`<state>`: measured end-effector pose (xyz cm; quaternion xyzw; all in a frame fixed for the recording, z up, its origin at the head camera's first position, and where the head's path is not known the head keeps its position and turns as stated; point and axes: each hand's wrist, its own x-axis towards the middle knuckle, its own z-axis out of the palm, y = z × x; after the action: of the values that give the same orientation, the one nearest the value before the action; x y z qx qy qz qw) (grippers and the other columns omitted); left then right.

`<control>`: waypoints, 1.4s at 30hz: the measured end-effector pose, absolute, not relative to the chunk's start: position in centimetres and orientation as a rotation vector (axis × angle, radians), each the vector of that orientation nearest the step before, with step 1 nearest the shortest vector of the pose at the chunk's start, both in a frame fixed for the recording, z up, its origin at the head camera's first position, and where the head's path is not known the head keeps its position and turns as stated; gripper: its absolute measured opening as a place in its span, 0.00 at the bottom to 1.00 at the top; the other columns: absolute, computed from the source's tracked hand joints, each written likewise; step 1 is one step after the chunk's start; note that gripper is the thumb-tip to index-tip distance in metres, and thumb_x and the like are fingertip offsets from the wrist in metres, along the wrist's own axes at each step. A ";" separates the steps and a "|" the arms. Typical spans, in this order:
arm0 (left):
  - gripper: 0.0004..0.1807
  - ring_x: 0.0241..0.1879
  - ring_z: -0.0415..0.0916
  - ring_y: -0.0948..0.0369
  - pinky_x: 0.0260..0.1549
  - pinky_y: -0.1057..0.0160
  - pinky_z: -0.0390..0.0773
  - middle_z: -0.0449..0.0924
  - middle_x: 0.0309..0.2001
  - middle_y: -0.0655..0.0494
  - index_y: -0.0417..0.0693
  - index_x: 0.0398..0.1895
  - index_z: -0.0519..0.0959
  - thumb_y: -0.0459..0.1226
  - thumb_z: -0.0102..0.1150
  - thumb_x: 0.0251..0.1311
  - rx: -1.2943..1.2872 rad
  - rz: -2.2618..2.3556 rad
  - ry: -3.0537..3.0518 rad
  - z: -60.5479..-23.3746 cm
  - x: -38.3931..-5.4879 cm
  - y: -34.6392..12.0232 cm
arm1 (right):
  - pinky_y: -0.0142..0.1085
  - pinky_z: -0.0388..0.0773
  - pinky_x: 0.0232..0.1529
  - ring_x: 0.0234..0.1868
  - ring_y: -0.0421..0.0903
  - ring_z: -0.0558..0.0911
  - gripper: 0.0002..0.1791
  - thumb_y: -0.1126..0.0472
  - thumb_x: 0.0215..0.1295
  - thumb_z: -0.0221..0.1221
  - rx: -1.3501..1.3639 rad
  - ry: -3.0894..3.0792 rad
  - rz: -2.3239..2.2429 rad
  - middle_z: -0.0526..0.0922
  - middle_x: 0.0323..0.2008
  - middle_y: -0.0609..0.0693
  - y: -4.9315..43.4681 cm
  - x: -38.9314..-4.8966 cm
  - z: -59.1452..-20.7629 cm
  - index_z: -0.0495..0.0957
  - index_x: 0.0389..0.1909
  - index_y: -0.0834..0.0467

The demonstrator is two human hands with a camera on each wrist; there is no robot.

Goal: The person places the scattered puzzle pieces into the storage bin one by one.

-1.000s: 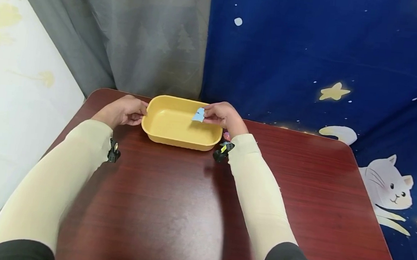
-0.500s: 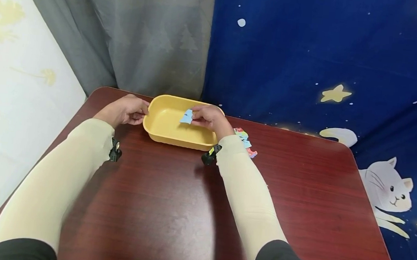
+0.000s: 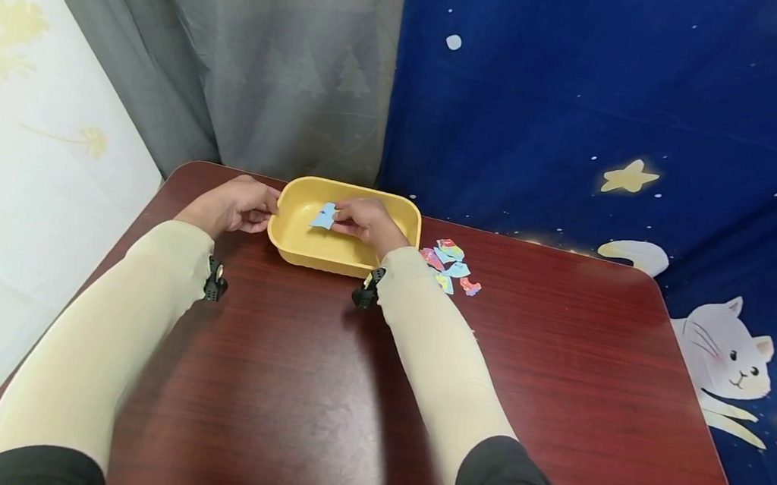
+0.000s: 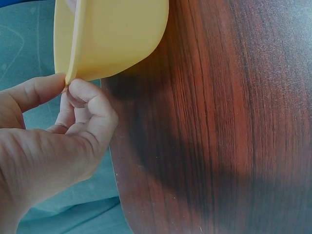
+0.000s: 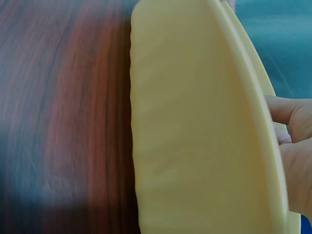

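A yellow plastic basin (image 3: pixel 339 264) stands at the back of the table. My left hand (image 3: pixel 244 204) pinches its left rim between thumb and curled fingers; the left wrist view shows this grip on the basin wall (image 4: pixel 112 39) up close. Over the basin's inside, my right hand (image 3: pixel 363 221) pinches a small light-blue piece (image 3: pixel 324 215) with a jagged edge and a dark mark. In the right wrist view the basin's side (image 5: pixel 195 122) hides the right hand's fingertips and the piece, leaving part of the right hand (image 5: pixel 297 141) showing beyond the rim.
Several colourful flat pieces (image 3: pixel 452 255) lie on the table right of the basin, beside the right sleeve. The dark red wooden table (image 3: pixel 268 385) has its back edge against a grey curtain (image 3: pixel 292 75) and a blue star-patterned curtain (image 3: pixel 522 116).
My right hand has moved left across the basin with the light-blue piece, uncovering the colourful pieces on the table. My left hand stays at the left rim.
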<state>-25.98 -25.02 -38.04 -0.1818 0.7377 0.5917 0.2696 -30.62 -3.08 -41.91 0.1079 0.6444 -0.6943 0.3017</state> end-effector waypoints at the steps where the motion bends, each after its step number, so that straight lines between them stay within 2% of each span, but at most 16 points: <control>1: 0.30 0.22 0.75 0.66 0.29 0.68 0.78 0.78 0.23 0.61 0.42 0.71 0.59 0.28 0.47 0.64 -0.489 1.594 1.988 -38.0 -26.0 -25.0 | 0.38 0.81 0.47 0.47 0.51 0.83 0.23 0.80 0.61 0.56 0.284 1.710 -1.842 0.79 0.53 0.62 -3.3 -30.6 -41.9 0.75 0.58 0.68; 5: 0.31 0.22 0.76 0.66 0.29 0.68 0.78 0.79 0.23 0.61 0.42 0.72 0.59 0.29 0.47 0.65 -0.482 1.591 1.987 -38.0 -26.1 -25.0 | 0.39 0.81 0.49 0.54 0.54 0.81 0.23 0.79 0.61 0.57 0.295 1.711 -1.845 0.78 0.56 0.62 -4.0 -30.5 -42.0 0.76 0.58 0.67; 12: 0.30 0.22 0.75 0.66 0.29 0.68 0.79 0.79 0.24 0.61 0.42 0.71 0.60 0.29 0.47 0.65 -0.482 1.596 1.985 -38.1 -26.0 -25.1 | 0.35 0.83 0.40 0.49 0.52 0.84 0.22 0.80 0.59 0.58 0.346 1.717 -1.867 0.80 0.52 0.61 -4.9 -30.8 -42.6 0.78 0.55 0.67; 25: 0.28 0.23 0.76 0.66 0.29 0.68 0.79 0.79 0.24 0.61 0.42 0.69 0.62 0.28 0.48 0.63 -0.496 1.604 1.989 -38.0 -25.9 -25.0 | 0.33 0.83 0.42 0.52 0.50 0.83 0.25 0.79 0.60 0.58 0.334 1.799 -1.840 0.77 0.61 0.55 -6.2 -30.7 -42.7 0.75 0.59 0.66; 28: 0.28 0.24 0.76 0.66 0.30 0.67 0.79 0.79 0.24 0.61 0.43 0.68 0.63 0.28 0.48 0.63 -0.504 1.595 1.995 -38.0 -25.9 -24.9 | 0.34 0.83 0.42 0.47 0.49 0.85 0.24 0.78 0.59 0.59 0.322 1.845 -1.831 0.78 0.60 0.55 -6.4 -30.4 -42.7 0.77 0.58 0.66; 30: 0.28 0.24 0.76 0.65 0.31 0.67 0.79 0.78 0.25 0.60 0.43 0.69 0.62 0.29 0.49 0.64 -0.507 1.590 1.991 -38.0 -25.8 -24.9 | 0.35 0.83 0.43 0.40 0.47 0.86 0.23 0.78 0.59 0.60 0.324 1.883 -1.820 0.80 0.57 0.56 -6.6 -30.2 -42.7 0.78 0.56 0.66; 35: 0.28 0.25 0.76 0.65 0.32 0.67 0.80 0.78 0.26 0.60 0.42 0.69 0.62 0.29 0.49 0.64 -0.515 1.582 1.997 -38.0 -25.7 -24.9 | 0.36 0.84 0.41 0.25 0.43 0.81 0.19 0.77 0.57 0.63 0.380 1.979 -1.803 0.83 0.45 0.57 -7.0 -29.8 -42.8 0.81 0.50 0.67; 39: 0.28 0.25 0.76 0.65 0.31 0.67 0.79 0.79 0.25 0.60 0.42 0.69 0.62 0.29 0.49 0.64 -0.508 1.576 2.004 -38.0 -25.7 -24.9 | 0.34 0.84 0.33 0.20 0.43 0.81 0.14 0.77 0.54 0.65 0.486 2.050 -1.771 0.85 0.36 0.56 -7.5 -30.0 -42.9 0.84 0.42 0.66; 42: 0.29 0.24 0.76 0.65 0.30 0.67 0.79 0.78 0.24 0.61 0.43 0.69 0.62 0.29 0.48 0.64 -0.509 1.570 2.004 -38.0 -25.8 -24.8 | 0.32 0.83 0.27 0.18 0.43 0.80 0.12 0.76 0.53 0.66 0.549 2.080 -1.729 0.84 0.34 0.54 -7.8 -30.3 -43.0 0.83 0.40 0.65</control>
<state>-25.75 -24.82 -37.98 -0.1889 0.7433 0.5824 0.2695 -30.33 -7.83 -42.96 0.1955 0.7398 -0.6152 0.1898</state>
